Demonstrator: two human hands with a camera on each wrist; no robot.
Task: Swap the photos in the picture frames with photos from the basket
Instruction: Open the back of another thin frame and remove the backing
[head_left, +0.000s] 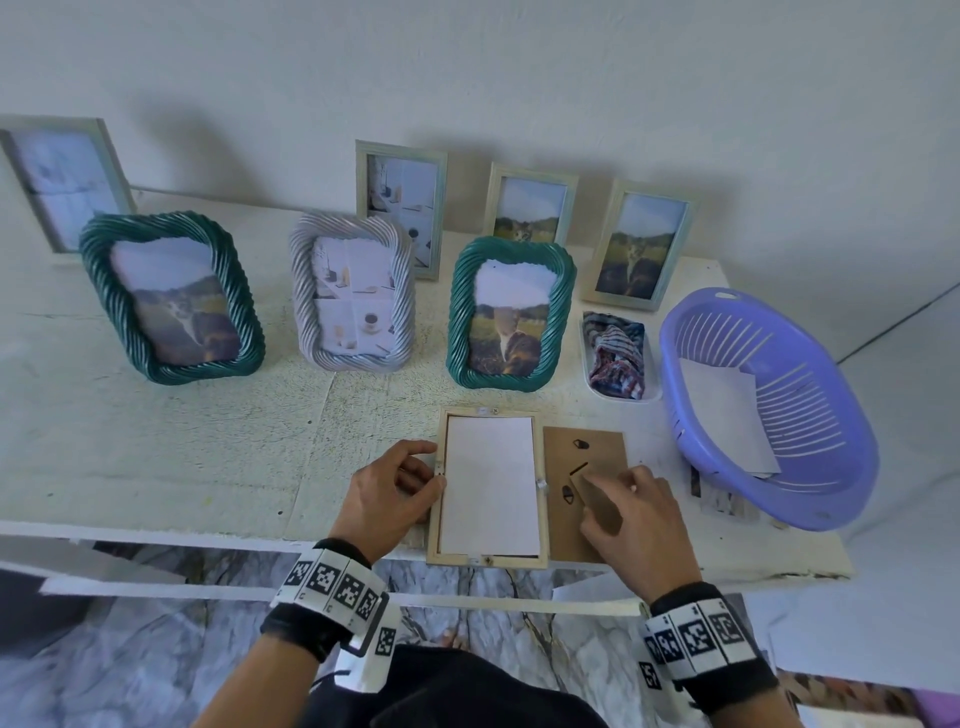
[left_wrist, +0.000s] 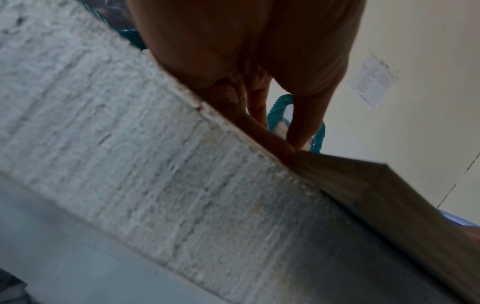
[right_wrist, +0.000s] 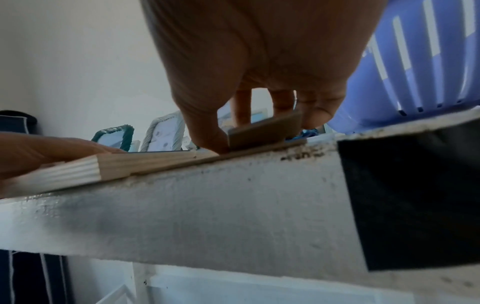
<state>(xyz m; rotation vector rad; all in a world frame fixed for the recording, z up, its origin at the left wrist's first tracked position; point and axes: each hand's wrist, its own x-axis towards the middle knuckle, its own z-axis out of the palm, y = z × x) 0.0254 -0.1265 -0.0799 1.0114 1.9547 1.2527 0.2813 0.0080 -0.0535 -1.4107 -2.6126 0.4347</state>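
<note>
The right hand (head_left: 631, 512) pinches the backing board's stand flap (head_left: 597, 499); the left hand (head_left: 397, 488) grips the wooden frame (head_left: 488, 560) (face down, white photo back (head_left: 488, 483) showing) beside the lavender basket (head_left: 831, 395).

White rough counter (head_left: 208, 441) against a pale wall (head_left: 519, 62), small white tray (head_left: 589, 374) with a striped crumpled cloth (head_left: 615, 353) inside it, printed paper sheet (left_wrist: 372, 81) stuck on the wall, grey marbled floor (head_left: 130, 665) below the counter
</note>
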